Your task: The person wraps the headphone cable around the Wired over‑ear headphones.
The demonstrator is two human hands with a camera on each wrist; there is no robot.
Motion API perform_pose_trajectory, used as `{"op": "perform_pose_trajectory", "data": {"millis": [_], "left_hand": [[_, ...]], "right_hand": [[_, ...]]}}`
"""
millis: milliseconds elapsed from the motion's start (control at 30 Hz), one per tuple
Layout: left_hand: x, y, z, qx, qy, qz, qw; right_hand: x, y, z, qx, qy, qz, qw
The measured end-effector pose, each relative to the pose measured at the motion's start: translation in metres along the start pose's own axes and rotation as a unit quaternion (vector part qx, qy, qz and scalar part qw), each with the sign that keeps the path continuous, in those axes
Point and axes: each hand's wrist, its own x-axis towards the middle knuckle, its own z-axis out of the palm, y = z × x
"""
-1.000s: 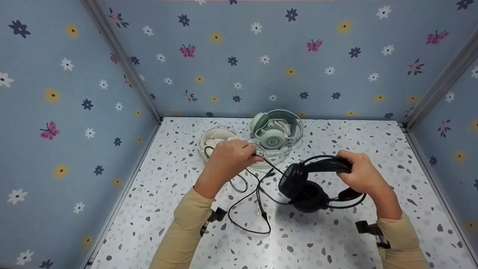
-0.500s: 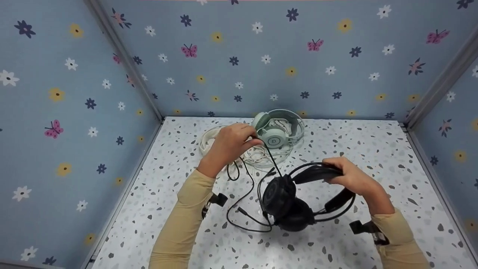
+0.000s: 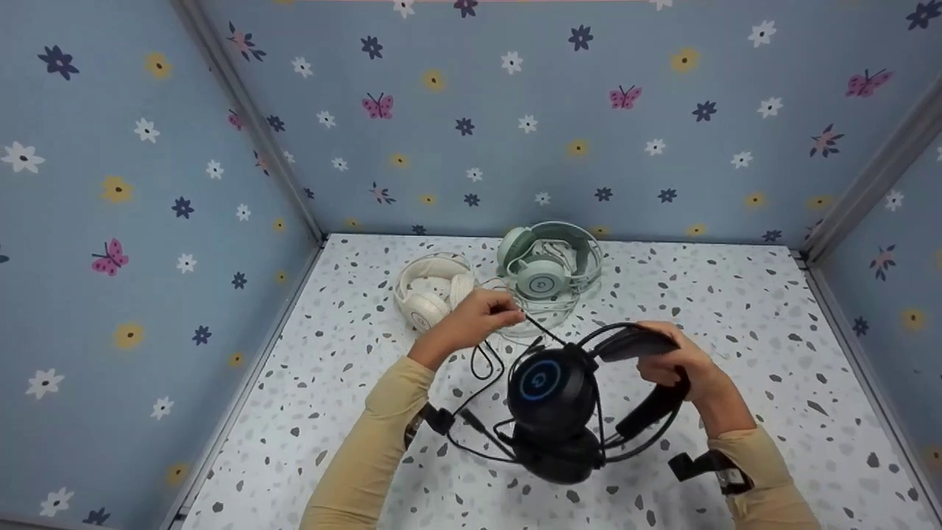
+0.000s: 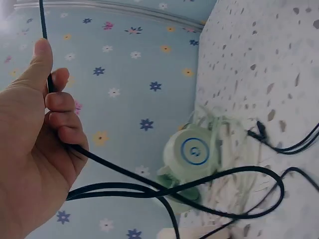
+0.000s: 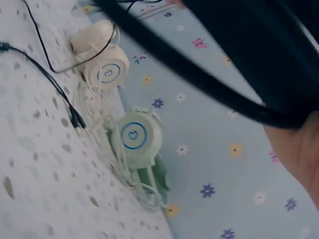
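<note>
Black over-ear headphones (image 3: 541, 419) hang tilted over the table, one ear cup with a blue ring logo turned to the head view. My right hand (image 3: 688, 364) grips them by the headband. In the right wrist view the black headband (image 5: 239, 55) runs large across the top right, hiding most of that hand. My left hand (image 3: 475, 318) holds the black cable (image 4: 114, 169), which passes through the curled fingers with the thumb along it. Below this hand the cable droops in loose loops, and a stretch of it runs taut from the fingers to the upper ear cup.
Cream headphones (image 3: 423, 309) lie at the back left of the speckled white table (image 3: 309, 412). Right of them are pale green headphones (image 3: 543, 280) with their pale cords heaped in front. Blue flowered panels (image 3: 515, 96) wall the table's back and sides.
The black headphones have moved left and nearer the person, and their logo has turned into sight. My left hand rose, then came down slightly to the right, still holding the cable.
</note>
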Motion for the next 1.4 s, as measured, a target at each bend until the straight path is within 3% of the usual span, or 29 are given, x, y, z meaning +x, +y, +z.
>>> {"op": "perform_pose_trajectory", "data": {"millis": [133,267,400,500,567,700,833,1033,1133,1233,1300,1400], "left_hand": [[0.001,-0.022,0.037,-0.073,0.0,-0.002,0.9973],[-0.008,-0.041,0.076,-0.157,0.023,0.009,0.9872],[-0.024,-0.05,0.114,-0.228,0.041,-0.03,0.9725],[-0.037,-0.047,0.139,-0.261,0.056,-0.064,0.9616],[-0.045,-0.042,0.151,-0.255,0.077,-0.081,0.9605],[-0.06,-0.031,0.162,-0.174,0.116,-0.122,0.9702],[-0.072,-0.02,0.157,-0.107,0.11,-0.132,0.9792],[-0.085,-0.008,0.146,-0.001,0.06,-0.152,0.9866],[-0.097,-0.007,0.143,0.057,0.034,-0.174,0.9825],[-0.114,-0.005,0.141,0.082,0.025,-0.181,0.9798],[-0.122,-0.001,0.139,0.095,0.035,-0.171,0.98],[-0.128,0.007,0.131,0.131,0.053,-0.142,0.9796]], "right_hand": [[-0.006,0.009,-0.012,0.042,0.021,-0.059,0.997],[-0.015,0.016,-0.017,0.071,0.059,-0.102,0.99],[-0.021,0.014,-0.017,0.096,0.106,-0.156,0.977],[-0.023,0.01,-0.012,0.07,0.188,-0.202,0.959],[-0.023,0.006,-0.007,0.031,0.269,-0.222,0.937],[-0.022,-0.002,-0.001,-0.053,0.437,-0.228,0.868],[-0.022,-0.008,0.002,-0.091,0.54,-0.224,0.806],[-0.026,-0.019,0.002,-0.129,0.61,-0.243,0.743],[-0.03,-0.03,0.001,-0.186,0.631,-0.264,0.705],[-0.036,-0.043,0.001,-0.223,0.653,-0.286,0.665],[-0.039,-0.05,-0.001,-0.25,0.66,-0.288,0.647],[-0.041,-0.055,-0.004,-0.278,0.659,-0.285,0.638]]}}
